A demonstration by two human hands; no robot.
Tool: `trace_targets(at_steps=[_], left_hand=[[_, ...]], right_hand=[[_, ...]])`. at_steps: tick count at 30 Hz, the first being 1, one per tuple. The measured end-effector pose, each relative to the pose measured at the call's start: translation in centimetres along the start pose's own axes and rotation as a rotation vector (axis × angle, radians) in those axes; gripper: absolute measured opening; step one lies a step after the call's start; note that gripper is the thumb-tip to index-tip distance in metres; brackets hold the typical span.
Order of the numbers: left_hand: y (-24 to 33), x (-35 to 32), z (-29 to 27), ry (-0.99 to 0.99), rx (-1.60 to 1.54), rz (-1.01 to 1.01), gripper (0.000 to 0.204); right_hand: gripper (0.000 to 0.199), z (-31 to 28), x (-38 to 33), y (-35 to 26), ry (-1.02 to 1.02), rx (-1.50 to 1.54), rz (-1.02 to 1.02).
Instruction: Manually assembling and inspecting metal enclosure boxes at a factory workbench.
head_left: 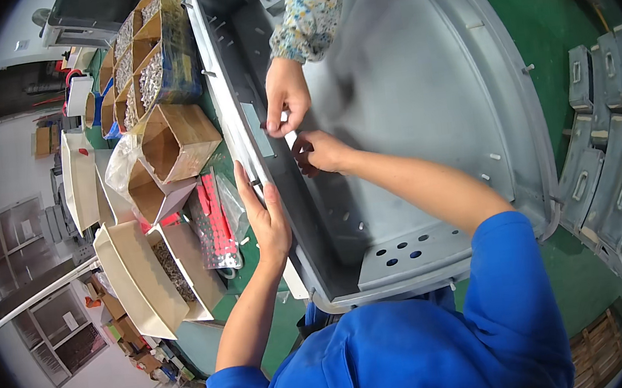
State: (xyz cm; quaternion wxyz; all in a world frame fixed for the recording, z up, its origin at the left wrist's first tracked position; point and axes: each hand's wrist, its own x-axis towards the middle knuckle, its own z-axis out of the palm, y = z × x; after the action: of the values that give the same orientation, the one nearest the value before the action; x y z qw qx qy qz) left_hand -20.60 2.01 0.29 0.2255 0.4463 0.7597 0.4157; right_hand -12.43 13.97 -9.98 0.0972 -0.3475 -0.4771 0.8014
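Observation:
A large grey metal housing [406,93] with white pegs along its walls lies before me. My left hand [269,225] rests against the outside of its left rim, fingers stretched out and holding nothing. Inside, my right hand [320,152] has its fingers curled by the left wall, next to a small white strip [291,139]; what they grip is hidden. Just beyond it, a co-worker's hand [288,94] in a speckled sleeve pinches at the strip's upper end. A pale rectangular plate [257,130] shows on the wall beside these hands.
Left of the housing stand a divided cardboard box [162,73] of small parts, an open carton [184,139] and cream bins [142,280]. A bag with red pieces [215,223] lies near my left hand. More grey housings [611,162] are stacked at the right.

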Motion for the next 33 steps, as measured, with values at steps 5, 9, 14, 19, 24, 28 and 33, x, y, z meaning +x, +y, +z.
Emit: trace_targets(at_steps=[5,9,14,19,24,28,33], left_hand=[[0.1,0.1,0.1,-0.005,0.003,0.014,0.058],[-0.5,0.0,-0.1,-0.012,-0.009,-0.009,0.057],[-0.6,0.1,0.0,-0.031,0.025,0.018,0.056],[-0.5,0.0,-0.2,-0.037,0.016,0.015,0.056],[-0.6,0.1,-0.1,-0.024,0.061,0.040,0.055],[-0.5,0.0,-0.2,-0.032,0.070,0.021,0.054],[-0.6,0.1,-0.2,-0.040,0.050,0.013,0.054]], right_hand=[[0.011,1.6,1.8,1.4,0.074,0.079,-0.088],[0.011,2.2,1.4,0.9,0.146,0.020,-0.129],[0.012,2.2,1.9,1.5,0.170,0.025,-0.179],[0.013,2.5,1.7,1.1,0.183,-0.079,-0.214],[0.013,2.5,1.4,1.1,0.272,-0.302,-0.412],[0.012,2.7,1.6,1.5,0.299,-0.334,-0.492],[0.010,2.8,1.8,1.6,0.281,-0.286,-0.440]])
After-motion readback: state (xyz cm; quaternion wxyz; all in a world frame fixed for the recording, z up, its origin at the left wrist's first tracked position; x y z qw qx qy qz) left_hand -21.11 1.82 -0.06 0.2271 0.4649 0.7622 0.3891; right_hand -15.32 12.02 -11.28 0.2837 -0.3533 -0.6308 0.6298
